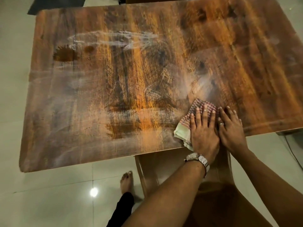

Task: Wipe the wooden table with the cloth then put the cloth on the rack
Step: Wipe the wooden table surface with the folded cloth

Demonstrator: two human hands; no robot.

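- Wiping looks to be under way. The left hand [203, 130] lies flat with straight fingers and presses the cloth [184, 126] onto the table [114, 79] without gripping it.
- The right hand [230, 128] lies flat and unclenched against the left one. I cannot tell whether it covers the cloth's edge.
- The cloth sits under the left fingers and sticks out to their left, at the table's near edge.
- Much seems left to wipe. Pale streaks and hazy smears spread ahead and left of the hands, and a dark round stain [64, 54] lies well off to the left.
- No rack is in view, so that step is not yet done.
- Cloth: soft and crumpled, a red-and-white weave with a plain cream border.
- Table: rectangular, with glossy wood grain and rounded corners.
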